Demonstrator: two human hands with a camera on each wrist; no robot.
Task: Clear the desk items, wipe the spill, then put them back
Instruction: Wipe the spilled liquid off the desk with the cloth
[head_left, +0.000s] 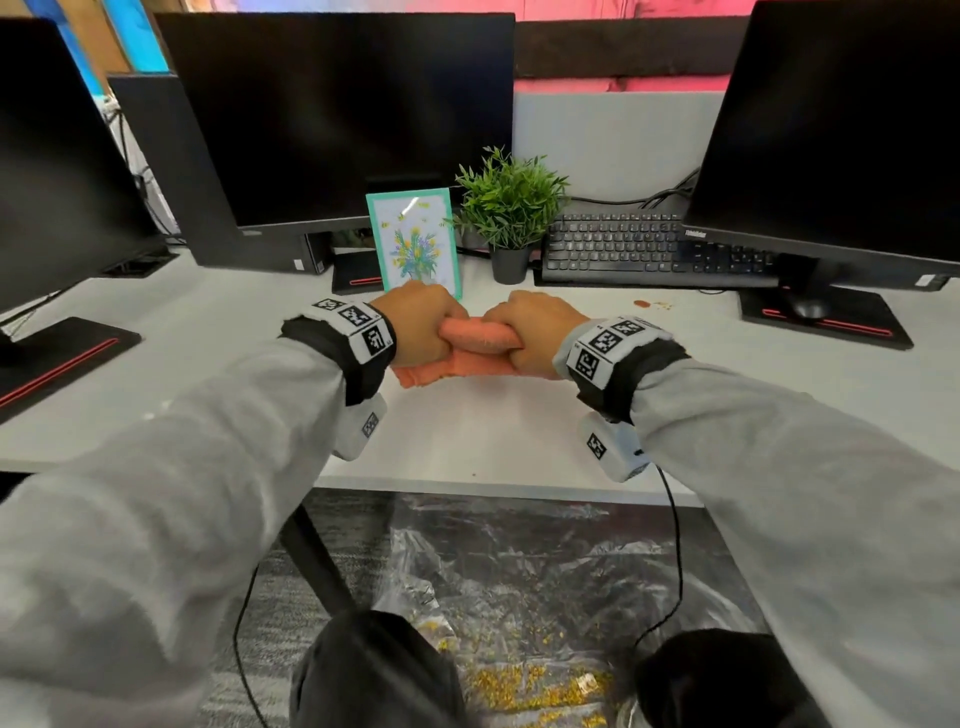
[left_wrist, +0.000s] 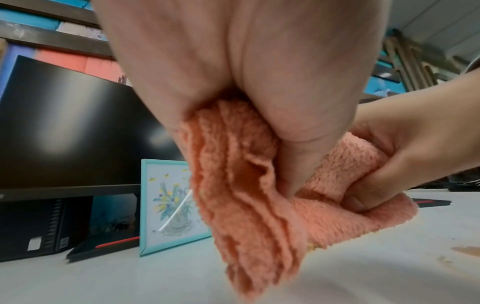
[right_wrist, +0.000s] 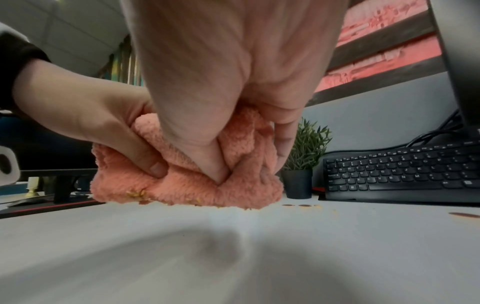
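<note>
Both hands grip one bunched orange cloth (head_left: 467, 348) just above the white desk (head_left: 218, 332), directly in front of the framed flower picture (head_left: 413, 241): the left hand (head_left: 423, 322) has its fingers curled tight round one end, and the right hand (head_left: 535, 330) is closed round the other with its thumb pressed into the folds. Yellow crumbs cling to the cloth's lower edge, which appears to brush the surface, though blur leaves contact uncertain. A brown spill (head_left: 642, 303) lies right of the picture, in front of the black keyboard (head_left: 623, 244); the potted plant (head_left: 511, 208) stands just beside the picture's right edge.
</note>
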